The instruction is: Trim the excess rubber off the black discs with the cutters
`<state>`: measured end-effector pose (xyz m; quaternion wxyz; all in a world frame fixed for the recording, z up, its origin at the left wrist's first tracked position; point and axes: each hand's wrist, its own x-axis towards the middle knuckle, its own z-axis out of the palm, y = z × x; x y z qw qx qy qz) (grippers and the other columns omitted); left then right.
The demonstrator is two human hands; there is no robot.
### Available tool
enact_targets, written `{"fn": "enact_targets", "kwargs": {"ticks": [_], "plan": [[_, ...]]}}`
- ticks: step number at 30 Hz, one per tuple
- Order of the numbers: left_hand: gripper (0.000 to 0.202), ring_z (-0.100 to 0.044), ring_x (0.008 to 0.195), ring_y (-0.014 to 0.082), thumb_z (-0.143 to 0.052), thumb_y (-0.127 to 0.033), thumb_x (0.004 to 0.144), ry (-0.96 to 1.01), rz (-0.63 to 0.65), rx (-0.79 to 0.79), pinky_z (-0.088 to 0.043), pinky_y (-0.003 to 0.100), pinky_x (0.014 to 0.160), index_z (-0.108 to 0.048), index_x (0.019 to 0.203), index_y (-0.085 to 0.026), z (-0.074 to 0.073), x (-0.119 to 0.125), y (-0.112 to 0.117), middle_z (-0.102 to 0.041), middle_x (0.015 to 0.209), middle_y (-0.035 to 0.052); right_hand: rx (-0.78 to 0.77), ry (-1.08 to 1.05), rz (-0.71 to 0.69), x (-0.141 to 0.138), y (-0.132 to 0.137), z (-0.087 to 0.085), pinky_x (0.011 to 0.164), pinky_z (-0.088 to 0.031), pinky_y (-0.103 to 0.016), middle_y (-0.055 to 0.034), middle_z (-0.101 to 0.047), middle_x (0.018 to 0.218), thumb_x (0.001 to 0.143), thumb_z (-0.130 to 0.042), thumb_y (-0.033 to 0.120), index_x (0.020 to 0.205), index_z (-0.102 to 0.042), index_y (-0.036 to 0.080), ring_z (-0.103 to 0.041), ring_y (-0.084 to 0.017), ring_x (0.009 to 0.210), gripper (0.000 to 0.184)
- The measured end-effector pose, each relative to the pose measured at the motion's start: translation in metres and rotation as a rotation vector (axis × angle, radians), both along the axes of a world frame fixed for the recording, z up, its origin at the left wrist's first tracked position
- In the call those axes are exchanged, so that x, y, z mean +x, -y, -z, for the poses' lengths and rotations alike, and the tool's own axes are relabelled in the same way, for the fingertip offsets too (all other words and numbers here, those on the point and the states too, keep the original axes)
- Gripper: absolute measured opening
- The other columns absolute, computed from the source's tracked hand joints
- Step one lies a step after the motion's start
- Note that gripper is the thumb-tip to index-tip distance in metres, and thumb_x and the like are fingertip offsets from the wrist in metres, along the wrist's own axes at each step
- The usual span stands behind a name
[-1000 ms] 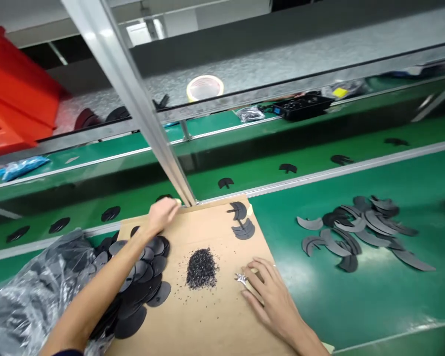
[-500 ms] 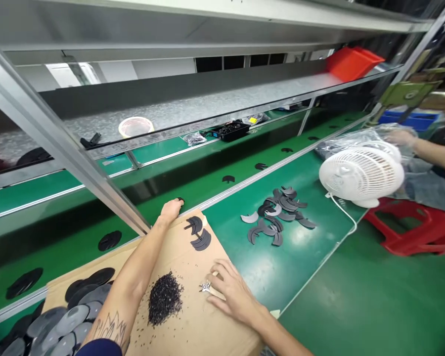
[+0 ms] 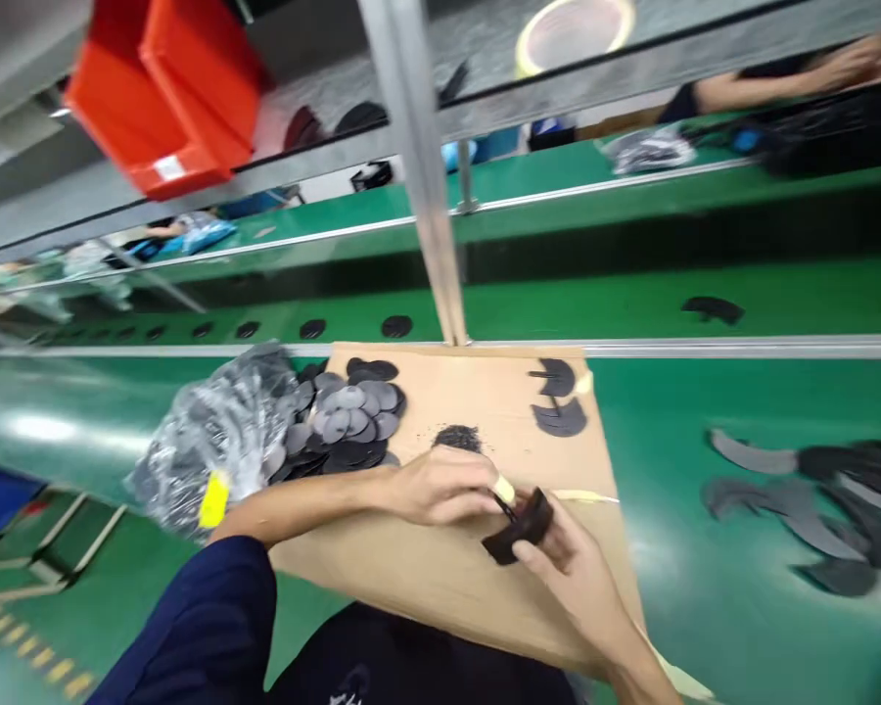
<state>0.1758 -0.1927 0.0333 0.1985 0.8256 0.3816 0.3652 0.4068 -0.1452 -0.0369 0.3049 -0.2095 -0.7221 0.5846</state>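
Note:
Both hands meet over the cardboard sheet [image 3: 382, 553]. My right hand [image 3: 577, 568] is closed on a black curved plastic piece [image 3: 525, 529], thumb on its near side. My left hand [image 3: 444, 487] pinches at the piece's thin stem, with a small yellow bit at its fingertips that I cannot make out. Just beyond the left hand lies a pile of small black bits [image 3: 458, 438], partly hidden by it. Two grey-black fan-shaped pieces, one upper [image 3: 556, 376] and one lower [image 3: 562, 418], rest near the sheet's far right corner. A thin yellow strip [image 3: 585, 496] shows beyond my right hand.
Round dark discs [image 3: 352, 411] are heaped at left beside a clear plastic bag [image 3: 206, 431]. Loose curved pieces [image 3: 800, 509] lie at right. Behind the sheet stands a metal post [image 3: 422, 157]; dark pieces sit on the green belt [image 3: 587, 308]. A red bin [image 3: 168, 98] is on the shelf.
The view has swung left. My left hand has come back from the belt to the sheet, and both hands are now together at the curved piece. The nippers by my right hand no longer show.

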Motion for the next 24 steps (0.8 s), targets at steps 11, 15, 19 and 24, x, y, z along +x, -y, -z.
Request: {"fn": "enact_targets", "kwargs": {"ticks": [11,15,19,24], "plan": [[0.056,-0.052,0.131,0.025,-0.038,-0.002,0.076,-0.163,-0.883,-0.026,-0.044,0.048,0.116,-0.04,0.13,-0.015,0.044,-0.149,0.033,-0.051,0.135,0.0169,-0.262,0.232,0.152,-0.019,-0.002,-0.018,0.062,-0.054,-0.032,-0.0017,-0.064,0.063,0.083,-0.072,0.065,0.083,-0.067,0.021,-0.06,-0.02,0.059,0.044],[0.049,-0.049,0.127,0.0338,-0.046,-0.011,0.076,-0.33,-1.075,-0.124,-0.043,0.058,0.112,-0.043,0.125,-0.011,0.051,-0.191,0.017,-0.05,0.128,0.0204,-0.254,0.232,0.132,-0.026,0.003,-0.019,0.065,-0.053,-0.032,-0.0014,-0.064,0.064,0.084,-0.072,0.064,0.085,-0.068,0.021,-0.06,-0.02,0.06,0.044],[0.055,-0.041,0.134,0.0397,-0.052,-0.012,0.069,-0.366,-1.133,-0.171,-0.038,0.062,0.113,-0.044,0.123,-0.01,0.056,-0.204,0.009,-0.043,0.135,0.0226,-0.238,0.248,0.118,-0.026,0.006,-0.019,0.069,-0.053,-0.033,-0.0017,-0.064,0.065,0.086,-0.07,0.063,0.082,-0.067,0.021,-0.06,-0.02,0.062,0.043],[0.052,-0.04,0.135,0.0387,-0.05,-0.007,0.069,-0.372,-1.186,-0.22,-0.035,0.06,0.115,-0.046,0.121,-0.011,0.06,-0.204,0.01,-0.04,0.138,0.0234,-0.263,0.253,0.14,-0.025,0.005,-0.018,0.066,-0.052,-0.032,-0.0005,-0.062,0.062,0.084,-0.072,0.063,0.085,-0.067,0.021,-0.058,-0.02,0.06,0.043]]}}
